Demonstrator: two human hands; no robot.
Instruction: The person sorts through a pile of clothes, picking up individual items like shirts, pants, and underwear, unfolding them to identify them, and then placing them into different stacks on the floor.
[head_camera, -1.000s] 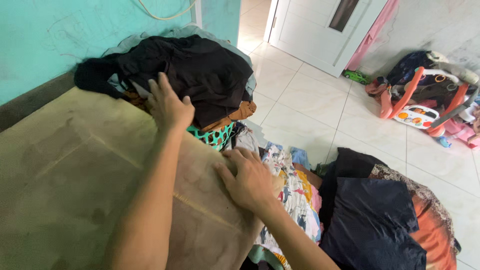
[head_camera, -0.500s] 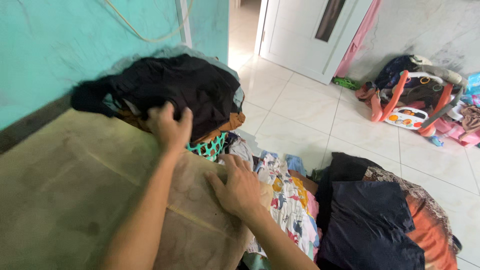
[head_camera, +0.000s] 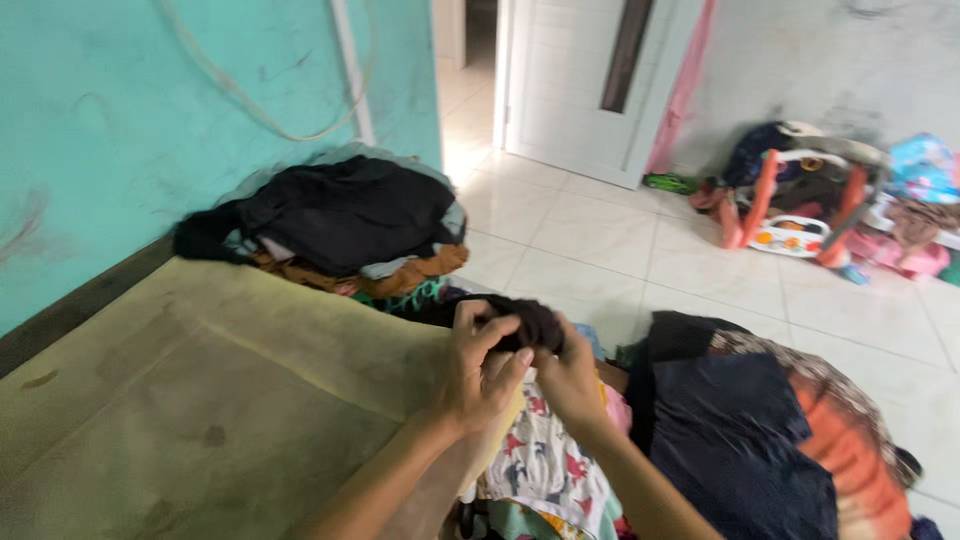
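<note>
A tiled room with a turquoise wall and a white door; an olive-green mattress lies along the wall, with laundry spilling off its far end onto the white tile floor.

A second ago both hands lay flat and apart on the mattress cover. Now they have come together at its edge: the left hand and right hand are each closed in a pinching grip on a small dark garment, bunched between the fingers and lifted just above a patterned white cloth.

So the work has gone from smoothing the cover to handling one piece of clothing.

Behind the hands sits a heap of dark clothes; to the right, a navy and orange fabric; far off, a toy walker.
</note>
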